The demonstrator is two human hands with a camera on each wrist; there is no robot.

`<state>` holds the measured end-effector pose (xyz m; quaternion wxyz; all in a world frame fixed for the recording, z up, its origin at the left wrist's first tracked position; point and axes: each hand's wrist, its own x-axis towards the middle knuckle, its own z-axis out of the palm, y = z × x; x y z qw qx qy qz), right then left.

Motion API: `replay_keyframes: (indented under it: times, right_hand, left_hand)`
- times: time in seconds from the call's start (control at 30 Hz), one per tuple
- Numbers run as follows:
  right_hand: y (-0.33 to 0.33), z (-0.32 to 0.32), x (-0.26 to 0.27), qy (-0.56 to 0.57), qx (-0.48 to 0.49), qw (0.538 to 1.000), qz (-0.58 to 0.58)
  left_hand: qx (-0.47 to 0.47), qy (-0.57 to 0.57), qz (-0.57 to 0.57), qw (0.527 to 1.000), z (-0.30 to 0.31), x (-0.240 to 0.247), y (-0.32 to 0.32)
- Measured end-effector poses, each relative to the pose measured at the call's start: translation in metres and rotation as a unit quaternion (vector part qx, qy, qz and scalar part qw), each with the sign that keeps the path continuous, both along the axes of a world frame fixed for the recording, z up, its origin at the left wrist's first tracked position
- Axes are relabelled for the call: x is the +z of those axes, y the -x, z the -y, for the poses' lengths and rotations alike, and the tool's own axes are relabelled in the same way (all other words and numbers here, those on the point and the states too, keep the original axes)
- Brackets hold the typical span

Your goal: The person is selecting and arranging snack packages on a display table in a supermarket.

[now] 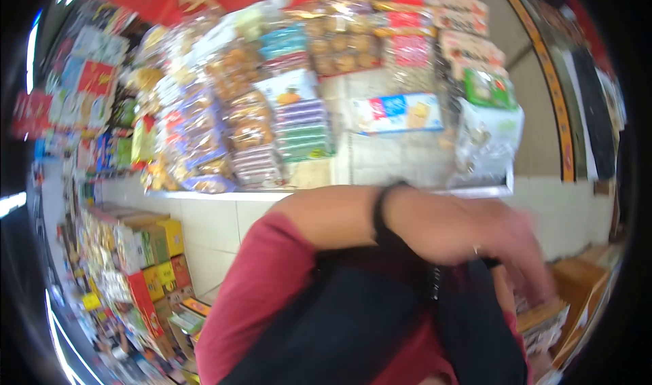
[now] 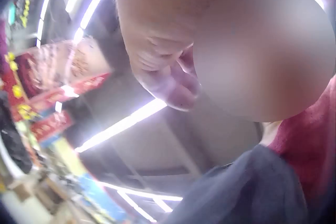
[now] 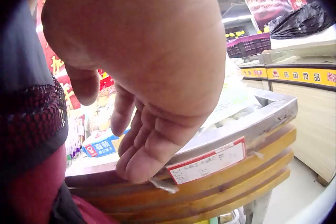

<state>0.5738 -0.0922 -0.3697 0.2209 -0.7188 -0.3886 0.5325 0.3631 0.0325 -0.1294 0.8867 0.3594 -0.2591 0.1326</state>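
My left hand (image 1: 455,229) reaches across my body to the right, blurred, with a black band (image 1: 382,215) at its wrist. In the left wrist view the fingers (image 2: 181,90) bend loosely, with nothing seen in them. My right hand (image 3: 152,66) hangs over the front edge of the display counter (image 3: 286,109), its fingers loosely bent and holding nothing. Just beside its fingertips is a red-bordered price label (image 3: 210,162). A blue and white biscuit pack (image 1: 397,113) lies on the counter. Much of the right hand is hidden in the head view.
Bagged snacks (image 1: 204,127) and biscuit packs (image 1: 302,123) cover the counter's left side. A white bag (image 1: 485,140) stands at its right corner. Boxes (image 1: 159,249) are stacked at left, and a wooden box (image 1: 577,290) stands at right. Another counter (image 3: 310,77) is beyond.
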Motion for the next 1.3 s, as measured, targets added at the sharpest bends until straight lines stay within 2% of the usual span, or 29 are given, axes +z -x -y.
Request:
replay_keyframes:
  times: [0.03,0.07,0.13,0.3,0.43,0.53,0.63,0.77,0.87,0.93,0.97,1.1,1.17,1.2,1.23,1.27,1.3]
  right_hand:
    - [0.007,0.001,-0.005,-0.044,-0.013,0.999,-0.006]
    - [0.007,0.005,-0.015,-0.089,-0.032,0.995,-0.013]
    - [-0.007,0.005,-0.053,-0.028,-0.05,0.995,-0.086]
    - [0.01,0.007,-0.045,-0.016,-0.039,0.994,-0.1]
    - [0.022,0.01,-0.041,-0.005,-0.06,0.991,-0.119]
    - [0.032,0.017,-0.044,-0.021,-0.054,0.993,-0.098]
    - [0.036,0.022,-0.046,-0.051,-0.052,0.996,-0.057]
    - [0.043,0.025,-0.055,-0.08,-0.063,0.993,-0.052]
    - [0.055,0.035,-0.063,-0.096,-0.076,0.991,-0.048]
    - [0.063,0.035,-0.058,-0.079,-0.097,0.99,-0.064]
    - [0.069,0.035,-0.054,-0.057,-0.102,0.992,-0.058]
    - [0.078,0.058,-0.082,-0.036,-0.126,0.987,-0.098]
    - [0.088,0.056,-0.073,-0.046,-0.109,0.988,-0.101]
    - [0.09,0.059,-0.079,-0.034,-0.115,0.992,-0.043]
    - [0.088,0.061,-0.098,-0.035,-0.126,0.991,-0.038]
    - [0.083,0.064,-0.132,-0.157,-0.14,0.956,-0.204]
    - [0.089,0.055,-0.054,-0.16,-0.155,0.954,-0.201]
  left_hand:
    - [0.024,-0.012,-0.006,1.0,-0.007,0.004,0.014]
    - [0.045,-0.024,-0.008,0.999,0.014,-0.004,-0.002]
    - [0.075,-0.046,-0.008,0.996,0.055,-0.021,-0.034]
    - [0.099,-0.064,-0.002,0.993,0.12,-0.067,-0.114]
    - [0.088,-0.076,0.024,0.993,0.079,-0.037,-0.059]
    - [0.09,-0.076,0.03,0.993,0.087,-0.041,-0.072]
    - [0.084,-0.082,0.043,0.992,0.079,-0.038,-0.048]
    - [0.079,-0.072,0.045,0.993,0.123,-0.068,-0.08]
    - [0.072,-0.051,0.04,0.995,0.18,-0.105,-0.123]
    - [0.059,-0.031,0.05,0.997,0.129,-0.066,-0.055]
    - [0.049,-0.02,0.058,0.997,0.122,-0.058,-0.045]
    - [0.028,0.021,0.064,0.997,0.147,-0.063,-0.046]
    - [0.022,0.034,0.064,0.997,0.069,-0.033,0.017]
    - [0.016,0.04,0.069,0.997,0.044,-0.018,0.043]
    - [0.007,0.043,0.076,0.996,0.011,-0.002,0.068]
    - [-0.007,0.046,0.081,0.996,0.012,-0.001,0.061]
    - [0.114,-0.093,0.102,0.984,-0.017,-0.038,0.049]
